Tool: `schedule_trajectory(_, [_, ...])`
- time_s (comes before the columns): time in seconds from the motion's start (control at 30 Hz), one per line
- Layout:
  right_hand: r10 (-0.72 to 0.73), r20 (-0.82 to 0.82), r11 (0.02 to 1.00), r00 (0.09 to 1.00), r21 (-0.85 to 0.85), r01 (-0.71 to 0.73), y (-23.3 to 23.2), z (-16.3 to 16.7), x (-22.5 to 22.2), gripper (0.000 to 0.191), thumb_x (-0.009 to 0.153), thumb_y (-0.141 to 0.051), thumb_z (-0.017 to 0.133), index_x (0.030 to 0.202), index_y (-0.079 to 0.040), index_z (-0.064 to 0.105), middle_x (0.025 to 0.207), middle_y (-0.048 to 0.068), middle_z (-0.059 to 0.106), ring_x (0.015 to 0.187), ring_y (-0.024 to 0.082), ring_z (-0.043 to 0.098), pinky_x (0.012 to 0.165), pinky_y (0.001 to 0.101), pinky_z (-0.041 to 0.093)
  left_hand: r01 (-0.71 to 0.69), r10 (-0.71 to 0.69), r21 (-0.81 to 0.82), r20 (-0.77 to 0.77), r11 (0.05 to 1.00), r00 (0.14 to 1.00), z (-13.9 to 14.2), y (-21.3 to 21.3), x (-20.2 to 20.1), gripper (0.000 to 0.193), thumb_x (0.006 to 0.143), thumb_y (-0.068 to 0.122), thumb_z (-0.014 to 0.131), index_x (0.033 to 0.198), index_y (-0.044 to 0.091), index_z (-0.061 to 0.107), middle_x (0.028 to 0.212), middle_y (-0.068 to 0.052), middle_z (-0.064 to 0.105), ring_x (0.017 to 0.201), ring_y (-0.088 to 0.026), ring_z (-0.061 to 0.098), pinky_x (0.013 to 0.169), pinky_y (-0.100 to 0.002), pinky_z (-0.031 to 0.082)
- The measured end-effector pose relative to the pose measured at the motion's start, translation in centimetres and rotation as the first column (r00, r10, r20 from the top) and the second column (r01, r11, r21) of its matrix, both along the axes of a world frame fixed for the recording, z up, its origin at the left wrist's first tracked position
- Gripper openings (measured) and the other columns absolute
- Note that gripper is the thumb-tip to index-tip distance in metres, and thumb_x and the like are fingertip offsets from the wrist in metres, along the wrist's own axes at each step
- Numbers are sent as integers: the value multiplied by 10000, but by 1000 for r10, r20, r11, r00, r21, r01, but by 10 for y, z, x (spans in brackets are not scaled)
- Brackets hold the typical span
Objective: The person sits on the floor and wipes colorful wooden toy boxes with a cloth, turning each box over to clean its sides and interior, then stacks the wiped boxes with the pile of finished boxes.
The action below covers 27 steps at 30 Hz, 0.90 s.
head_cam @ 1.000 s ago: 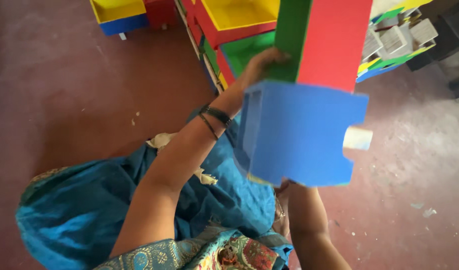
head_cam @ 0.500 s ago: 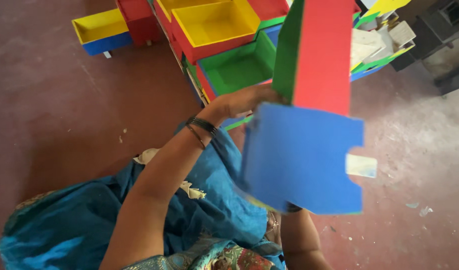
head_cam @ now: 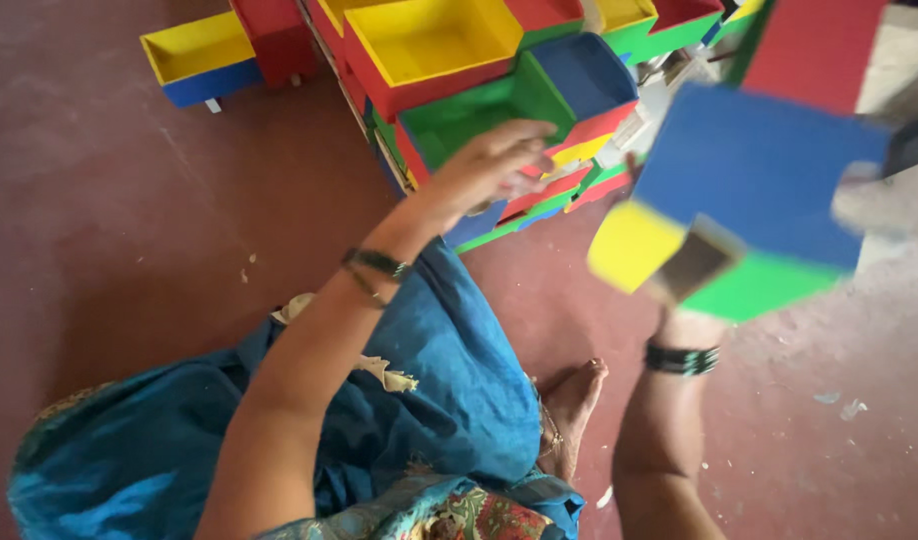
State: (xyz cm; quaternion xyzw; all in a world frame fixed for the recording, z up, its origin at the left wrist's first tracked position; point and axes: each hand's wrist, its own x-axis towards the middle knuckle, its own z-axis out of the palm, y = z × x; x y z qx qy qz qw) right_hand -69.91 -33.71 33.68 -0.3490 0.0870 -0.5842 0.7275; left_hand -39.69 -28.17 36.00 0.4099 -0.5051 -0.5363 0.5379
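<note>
the left hand (head_cam: 489,165) reaches out over the stack of painted wooden trays (head_cam: 479,90), its fingers spread apart and holding nothing, hovering just above the green tray (head_cam: 469,115) at the near edge of the pile. a dark bangle (head_cam: 376,263) sits on that wrist. the right hand is hidden behind the block it lifts, so only its forearm and a dark banded bracelet (head_cam: 682,358) show; it appears clamped on the underside of the multicoloured box (head_cam: 749,190), though the fingers themselves cannot be seen. that box is held up at the right of the scene, near the camera and blurred, with a blue face, a yellow corner, a green lower part and a red panel above. a yellow tray (head_cam: 429,40) lies far behind the green one, and a separate yellow and blue tray (head_cam: 199,55) stands at the far left on the dark red floor (head_cam: 129,200). a blue garment (head_cam: 429,380) covers the lap, with a bare foot (head_cam: 574,400) beside it.
</note>
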Motion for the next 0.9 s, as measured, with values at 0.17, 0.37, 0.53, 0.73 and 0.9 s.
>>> schedule_trajectory(0.17, [-47,8,998,999,-31,47,-100,25,-21,466,1059,-235,428,1400,56,556,1320,196,648,1174,299,680,1027,414,590,-212,212,1,-18,977,977,-2,47,34,498,1016,425,503,1389,99,558,1216,-85,709,1055,-172,703,926,-323,560])
schedule_trajectory(0.37, [15,-37,999,999,45,-13,-190,31,-11,476,1051,-222,425,1416,59,547,1343,204,647,1196,317,686,1046,427,600,-290,289,-23,-45,957,956,-2,72,39,425,1048,391,540,1309,66,621,1160,-73,708,1024,-156,675,915,-311,532])
schedule_trajectory(0.53, [113,-46,985,993,133,-106,-234,9,3,450,1077,-218,446,1423,50,552,1394,205,624,1250,341,665,1132,477,567,-298,297,-9,-85,954,951,-5,78,37,392,1048,368,556,1268,52,632,1115,-64,714,1002,-137,686,906,-298,539])
schedule_trajectory(0.73, [89,-77,980,993,187,-73,-278,-18,14,545,994,-246,380,1431,33,547,1423,248,619,1262,407,657,1059,519,590,-322,321,3,-88,947,943,-4,94,38,365,1052,336,563,1255,41,631,1090,-68,719,996,-140,698,926,-305,552])
schedule_trajectory(0.9, [93,-49,960,994,270,-77,-294,-37,25,559,991,-259,383,1445,29,536,1430,252,619,1283,429,648,1061,553,591,-354,352,-6,-95,935,931,-2,105,38,348,1062,331,556,1226,38,647,1070,-72,722,1000,-148,708,940,-308,556])
